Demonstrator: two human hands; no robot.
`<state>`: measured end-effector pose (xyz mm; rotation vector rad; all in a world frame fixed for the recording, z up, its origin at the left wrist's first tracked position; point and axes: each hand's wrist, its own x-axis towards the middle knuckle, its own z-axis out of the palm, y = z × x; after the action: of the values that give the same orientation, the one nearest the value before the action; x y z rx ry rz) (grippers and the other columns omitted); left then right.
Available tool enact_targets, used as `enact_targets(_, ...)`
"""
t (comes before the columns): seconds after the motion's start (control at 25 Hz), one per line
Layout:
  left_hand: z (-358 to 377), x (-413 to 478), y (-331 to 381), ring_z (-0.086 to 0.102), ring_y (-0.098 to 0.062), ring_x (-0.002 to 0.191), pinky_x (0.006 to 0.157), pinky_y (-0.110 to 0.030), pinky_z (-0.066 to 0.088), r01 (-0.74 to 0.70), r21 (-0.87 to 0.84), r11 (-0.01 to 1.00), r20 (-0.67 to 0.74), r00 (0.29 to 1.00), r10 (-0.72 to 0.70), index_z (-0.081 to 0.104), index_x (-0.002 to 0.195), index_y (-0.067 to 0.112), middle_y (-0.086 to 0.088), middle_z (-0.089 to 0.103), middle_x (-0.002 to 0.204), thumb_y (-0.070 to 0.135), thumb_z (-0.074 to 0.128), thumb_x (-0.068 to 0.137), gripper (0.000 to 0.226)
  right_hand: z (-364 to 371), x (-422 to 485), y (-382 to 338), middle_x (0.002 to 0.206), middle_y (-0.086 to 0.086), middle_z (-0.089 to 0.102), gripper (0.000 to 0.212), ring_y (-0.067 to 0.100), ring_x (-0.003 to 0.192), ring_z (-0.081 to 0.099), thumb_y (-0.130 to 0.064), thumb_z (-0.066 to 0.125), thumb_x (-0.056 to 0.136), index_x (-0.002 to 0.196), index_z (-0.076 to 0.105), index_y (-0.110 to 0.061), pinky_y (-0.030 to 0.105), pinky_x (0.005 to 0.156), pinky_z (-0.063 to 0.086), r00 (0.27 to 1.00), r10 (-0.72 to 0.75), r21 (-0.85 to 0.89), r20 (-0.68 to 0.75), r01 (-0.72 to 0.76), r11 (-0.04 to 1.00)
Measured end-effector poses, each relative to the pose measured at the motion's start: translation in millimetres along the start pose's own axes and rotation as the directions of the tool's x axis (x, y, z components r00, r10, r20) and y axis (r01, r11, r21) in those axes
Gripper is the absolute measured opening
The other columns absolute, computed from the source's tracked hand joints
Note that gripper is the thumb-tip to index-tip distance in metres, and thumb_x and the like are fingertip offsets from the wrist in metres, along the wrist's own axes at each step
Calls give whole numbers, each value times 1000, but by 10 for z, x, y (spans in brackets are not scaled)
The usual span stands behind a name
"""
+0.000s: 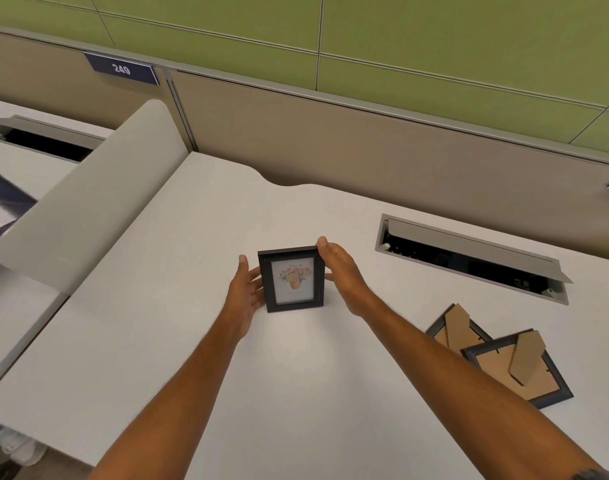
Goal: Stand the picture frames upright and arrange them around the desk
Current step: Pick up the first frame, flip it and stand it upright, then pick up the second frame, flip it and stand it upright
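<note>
A small black picture frame [291, 278] with a flower print stands upright near the middle of the white desk [199, 341], facing me. My left hand [245, 289] rests against its left edge with fingers spread. Along the frame's right edge and top right corner lies my right hand [341, 275]. Both hands hold the frame between them. Two more frames lie face down at the right, overlapping: one [450, 327] behind and a nearer one [519, 368], both showing brown backing and cardboard stands.
An open cable tray [469, 258] is sunk into the desk at the back right. A grey rounded divider panel [88, 199] rises along the desk's left side. A brown partition wall [365, 150] closes the back. Another desk lies beyond the divider.
</note>
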<state>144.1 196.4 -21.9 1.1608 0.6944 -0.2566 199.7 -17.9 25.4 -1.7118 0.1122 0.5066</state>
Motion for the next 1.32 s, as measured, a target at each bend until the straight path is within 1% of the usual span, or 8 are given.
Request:
enact_targets(0.12, -109, -131, -109, 69, -33, 123, 116, -52, 49, -23, -3, 1000, -174, 984, 22, 65, 144, 10, -13, 72, 134, 72, 38, 107, 77, -148, -138, 61, 146, -6, 61, 53, 17, 135, 56, -71, 47, 104, 138, 56, -32, 44, 114, 47, 999, -1, 11, -37, 2, 1000)
enact_targets(0.24, -196, -294, -333, 70, -29, 89, 81, -41, 56, -23, 7, 1000, -370, 929, 24, 72, 129, 2, -16, 73, 110, 55, 49, 112, 61, -316, -367, 192, 144, -5, 65, 38, 15, 132, 58, -72, 48, 102, 122, 60, -42, 44, 114, 48, 997, -3, 17, -79, 4, 1000)
enact_targets(0.48, -159, -595, -878, 60, -23, 63, 59, -32, 50, 130, 161, 978, -377, 924, -60, 78, 113, 0, -12, 65, 78, 33, 54, 114, 41, -689, -972, 620, 136, -6, 73, 40, 14, 130, 63, -62, 53, 106, 132, 66, -35, 39, 109, 50, 973, 15, 76, -231, 2, 997)
enact_targets(0.6, 149, -706, -1043, 60, -23, 61, 57, -32, 50, 151, 257, 955, -308, 949, -67, 80, 108, 2, -12, 66, 75, 32, 56, 112, 39, -917, -1291, 815, 130, -11, 76, 28, 9, 127, 64, -62, 56, 105, 119, 69, -42, 35, 103, 51, 950, 41, 136, -309, 1, 991)
enact_targets(0.8, 995, -937, -1121, 71, -26, 79, 68, -33, 55, 102, 374, 922, -21, 995, -102, 78, 110, 7, -13, 77, 93, 48, 55, 111, 47, -1430, -1777, 1135, 111, -24, 79, 35, 3, 117, 66, -61, 61, 103, 112, 77, -32, 30, 87, 54, 867, 105, 200, -486, -7, 980)
enact_targets(1.0, 1980, -1132, -1240, 74, -27, 93, 82, -39, 57, 10, 515, 857, 208, 969, -137, 78, 117, 9, -13, 81, 109, 52, 52, 111, 51, -1951, -2227, 1484, 112, -11, 79, 19, 14, 113, 71, -50, 68, 103, 107, 78, -34, 33, 92, 60, 760, 153, 254, -631, 17, 967)
enact_targets(1.16, 2609, -1190, -1386, 64, -22, 86, 79, -38, 51, -72, 561, 824, 328, 934, -142, 80, 105, 10, -5, 74, 95, 52, 59, 107, 47, -2258, -2488, 1687, 112, -6, 75, 9, 22, 108, 71, -43, 65, 107, 103, 70, -36, 28, 79, 57, 655, 261, 317, -709, -35, 948)
enact_targets(1.32, 3083, -1185, -1488, 71, -26, 100, 95, -45, 58, -159, 677, 719, 347, 930, -122, 73, 99, 15, -1, 76, 107, 56, 59, 102, 44, -2387, -2573, 1897, 126, 3, 72, 18, 31, 122, 67, -31, 63, 110, 124, 69, -22, 43, 102, 59, 587, 339, 375, -735, -66, 925)
